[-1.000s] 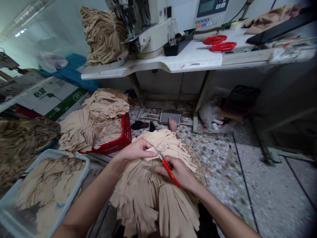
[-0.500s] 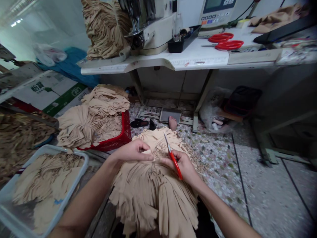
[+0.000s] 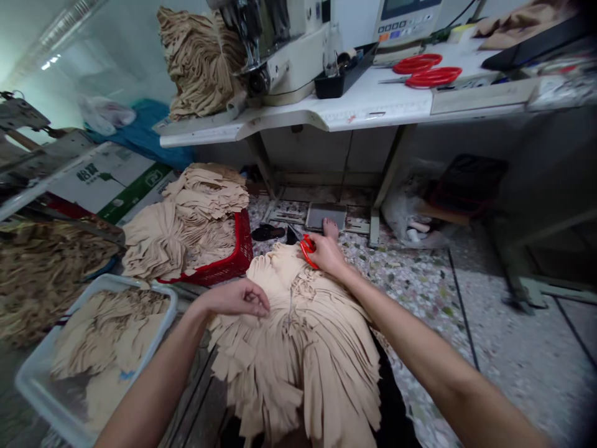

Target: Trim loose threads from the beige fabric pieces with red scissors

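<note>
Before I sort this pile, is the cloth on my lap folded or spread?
Spread: the cloth fans out in overlapping layers from a gathered middle, its loose ends splayed.

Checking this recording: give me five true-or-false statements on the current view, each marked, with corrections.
1. The right hand holds red-handled scissors. True.
2. The left hand holds scissors too. False: it has none and is at the beige fabric bundle.
3. The red basket holds beige pieces. True.
4. The table scissors lie left of the black tray. False: they lie right of it.
5. A sewing machine stands on the white table. True.
</note>
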`<state>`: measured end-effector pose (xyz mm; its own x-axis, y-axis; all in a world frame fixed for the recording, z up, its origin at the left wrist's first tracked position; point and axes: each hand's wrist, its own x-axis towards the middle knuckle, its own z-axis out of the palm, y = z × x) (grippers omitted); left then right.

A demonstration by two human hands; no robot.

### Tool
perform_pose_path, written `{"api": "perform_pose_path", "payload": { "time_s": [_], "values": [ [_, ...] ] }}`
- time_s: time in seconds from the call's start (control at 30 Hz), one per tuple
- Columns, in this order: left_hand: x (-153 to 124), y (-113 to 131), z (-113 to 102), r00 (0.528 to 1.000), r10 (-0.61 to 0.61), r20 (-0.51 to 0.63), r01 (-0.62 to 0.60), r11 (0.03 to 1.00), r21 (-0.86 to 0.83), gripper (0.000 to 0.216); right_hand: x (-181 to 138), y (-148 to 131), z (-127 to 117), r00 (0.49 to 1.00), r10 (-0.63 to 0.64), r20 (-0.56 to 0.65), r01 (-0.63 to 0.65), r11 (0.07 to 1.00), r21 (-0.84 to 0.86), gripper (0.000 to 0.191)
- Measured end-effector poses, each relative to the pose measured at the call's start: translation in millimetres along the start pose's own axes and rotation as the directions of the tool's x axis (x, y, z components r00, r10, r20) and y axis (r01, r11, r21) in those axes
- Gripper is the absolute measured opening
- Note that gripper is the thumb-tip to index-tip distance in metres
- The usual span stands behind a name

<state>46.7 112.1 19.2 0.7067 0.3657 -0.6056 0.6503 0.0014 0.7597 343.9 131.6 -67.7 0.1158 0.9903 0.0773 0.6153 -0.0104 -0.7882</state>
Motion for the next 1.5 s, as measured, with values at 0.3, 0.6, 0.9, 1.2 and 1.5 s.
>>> {"api": "perform_pose_path", "payload": {
  "time_s": [0.3, 0.6, 0.9, 1.2, 1.5],
  "values": [
    [35, 43, -27, 0.837, 0.254, -0.485, -0.180, 0.964, 0.195, 0.033, -5, 58, -53, 0.962, 0.218, -0.163, -0.192, 0.968, 0.159, 0.036],
    [150, 52, -19, 0.897, 0.283, -0.341, -0.096, 0.876, 0.473, 0.030, -74, 42, -55, 0.945, 0.323, 0.049, -0.290, 0.760, 0.581, 0.056],
    [106, 68, -32, 0.943, 0.152, -0.296, -0.249, 0.913, -0.322, 0.042, -119, 22, -88, 0.924, 0.311, 0.223, -0.382, 0.720, 0.580, 0.056],
    [72, 90, -20, 0.905, 0.242, -0.348, -0.349, 0.893, -0.286, 0.030, -136, -26, -79, 0.883, -0.166, 0.439, -0.138, 0.803, 0.580, 0.048],
    [69, 85, -2, 0.910, 0.181, -0.372, -0.323, 0.873, -0.365, 0.038, -136, -27, -66, 0.925, -0.074, 0.373, -0.031, 0.963, 0.268, 0.040]
  ]
}}
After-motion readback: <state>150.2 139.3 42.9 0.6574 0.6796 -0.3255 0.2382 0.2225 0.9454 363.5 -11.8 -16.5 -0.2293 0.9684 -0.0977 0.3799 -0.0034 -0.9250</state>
